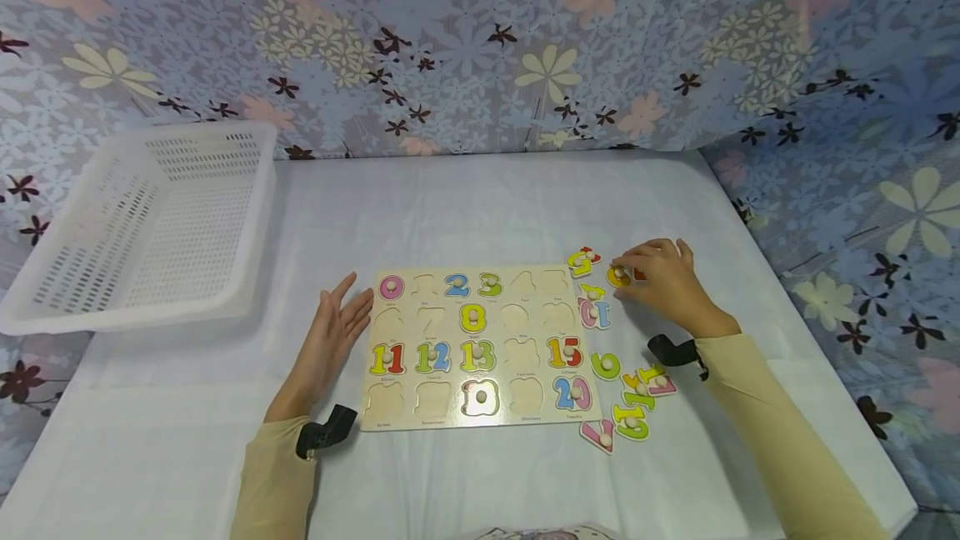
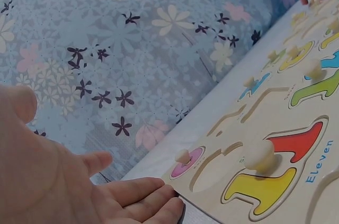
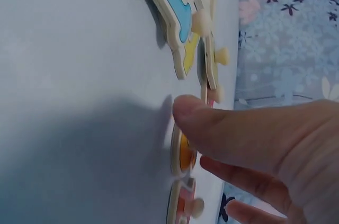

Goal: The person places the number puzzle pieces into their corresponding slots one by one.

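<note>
The number puzzle board point(image 1: 500, 337) lies flat near the middle of the tabletop point(image 1: 420, 215), its long sides roughly parallel to the far edge. Seated numerals read 0, 2, 3, 8, 11, 12, 13, 15 and 20. The blue printed label "Eleven" point(image 2: 319, 160) is legible beneath the 11; most other slot labels are too small to read with certainty.

The hands are well apart. Left hand point(image 1: 327, 340): fingers extended, palm facing the board, fingertips at its left side. Right hand point(image 1: 666, 286): positioned toward the tabletop's right edge, thumb separated from the fingers, beside an orange piece point(image 1: 617, 277); contact cannot be confirmed.

Loose knobbed pieces lie between the board and the tabletop's right edge, including a pink 7 point(image 1: 598, 437) at the board's near right corner. A white perforated basket point(image 1: 142, 317) occupies the tabletop's far left corner.
</note>
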The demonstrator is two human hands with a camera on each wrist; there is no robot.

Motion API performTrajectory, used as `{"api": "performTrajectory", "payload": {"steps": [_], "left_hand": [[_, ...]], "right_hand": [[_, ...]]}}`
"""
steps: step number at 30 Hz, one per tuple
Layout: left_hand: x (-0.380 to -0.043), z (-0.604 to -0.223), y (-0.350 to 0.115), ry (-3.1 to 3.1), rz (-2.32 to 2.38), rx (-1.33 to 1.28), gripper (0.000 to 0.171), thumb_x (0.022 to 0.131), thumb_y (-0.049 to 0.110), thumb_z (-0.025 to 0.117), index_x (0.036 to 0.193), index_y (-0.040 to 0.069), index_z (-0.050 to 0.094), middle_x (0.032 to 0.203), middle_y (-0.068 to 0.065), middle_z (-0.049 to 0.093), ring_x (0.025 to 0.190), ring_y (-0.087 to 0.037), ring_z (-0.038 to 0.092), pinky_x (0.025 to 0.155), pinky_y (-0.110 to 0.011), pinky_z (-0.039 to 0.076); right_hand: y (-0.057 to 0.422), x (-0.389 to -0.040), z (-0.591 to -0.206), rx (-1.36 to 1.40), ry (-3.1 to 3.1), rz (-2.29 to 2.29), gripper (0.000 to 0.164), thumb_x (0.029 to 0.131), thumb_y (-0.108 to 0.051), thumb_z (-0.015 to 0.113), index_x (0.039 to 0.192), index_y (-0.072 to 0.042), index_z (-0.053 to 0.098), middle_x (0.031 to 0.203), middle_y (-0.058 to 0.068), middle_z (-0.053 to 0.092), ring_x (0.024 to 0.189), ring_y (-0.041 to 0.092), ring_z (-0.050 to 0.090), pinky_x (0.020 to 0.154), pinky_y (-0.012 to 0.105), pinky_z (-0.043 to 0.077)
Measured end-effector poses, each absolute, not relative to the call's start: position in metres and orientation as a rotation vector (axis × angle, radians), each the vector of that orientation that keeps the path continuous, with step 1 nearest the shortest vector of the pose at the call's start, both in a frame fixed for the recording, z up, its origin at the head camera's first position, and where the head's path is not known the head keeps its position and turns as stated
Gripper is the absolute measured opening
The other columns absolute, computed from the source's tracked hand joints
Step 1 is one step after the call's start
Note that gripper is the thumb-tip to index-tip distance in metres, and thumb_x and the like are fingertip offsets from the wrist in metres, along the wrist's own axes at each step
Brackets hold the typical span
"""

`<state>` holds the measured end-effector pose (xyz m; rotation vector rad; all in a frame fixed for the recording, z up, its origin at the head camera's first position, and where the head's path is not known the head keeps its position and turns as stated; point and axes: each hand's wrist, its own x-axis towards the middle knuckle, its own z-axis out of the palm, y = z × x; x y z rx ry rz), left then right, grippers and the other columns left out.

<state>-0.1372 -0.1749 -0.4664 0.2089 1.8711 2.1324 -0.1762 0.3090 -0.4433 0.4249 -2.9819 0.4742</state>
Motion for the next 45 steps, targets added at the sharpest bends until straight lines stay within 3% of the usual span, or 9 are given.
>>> {"api": "performTrajectory", "payload": {"steps": [19, 26, 36, 45], "left_hand": [[-0.137, -0.466, -0.173, 1.871, 2.131, 0.213, 0.07, 0.102, 0.056, 0.011, 0.156, 0.013, 0.001, 0.157, -0.02, 0.017, 0.144, -0.028, 0.019, 0.117, -0.034, 0.02], [-0.136, -0.466, -0.173, 1.877, 2.129, 0.202, 0.071, 0.102, 0.057, 0.011, 0.156, 0.013, 0.001, 0.157, -0.019, 0.017, 0.144, -0.028, 0.019, 0.117, -0.034, 0.02], [-0.137, -0.462, -0.176, 1.918, 2.097, 0.222, 0.066, 0.103, 0.051, 0.009, 0.156, 0.012, 0.0, 0.157, -0.021, 0.015, 0.145, -0.029, 0.017, 0.118, -0.04, 0.015], [-0.138, -0.463, -0.174, 1.873, 2.114, 0.229, 0.069, 0.102, 0.054, 0.01, 0.156, 0.013, -0.002, 0.157, -0.021, 0.014, 0.145, -0.03, 0.016, 0.118, -0.042, 0.013]], "right_hand": [[0.29, -0.179, -0.429, 0.437, -2.97, 0.429, 0.039, 0.073, -0.023, 0.086, 0.104, -0.005, 0.073, 0.106, 0.015, 0.064, 0.113, 0.04, 0.043, 0.106, 0.071, 0.01], [0.218, -0.177, -0.421, 0.819, -2.853, 0.487, 0.036, 0.069, -0.025, 0.089, 0.099, -0.011, 0.075, 0.102, 0.006, 0.067, 0.109, 0.032, 0.049, 0.108, 0.067, 0.016], [0.078, -0.188, -0.418, 1.343, -2.764, 0.282, 0.032, 0.076, -0.04, 0.083, 0.099, -0.02, 0.073, 0.1, -0.006, 0.064, 0.109, 0.017, 0.049, 0.114, 0.058, 0.015], [0.02, -0.203, -0.433, 1.426, -2.826, 0.156, 0.035, 0.08, -0.05, 0.076, 0.101, -0.022, 0.071, 0.103, -0.009, 0.063, 0.107, 0.014, 0.048, 0.116, 0.052, 0.016]]}}
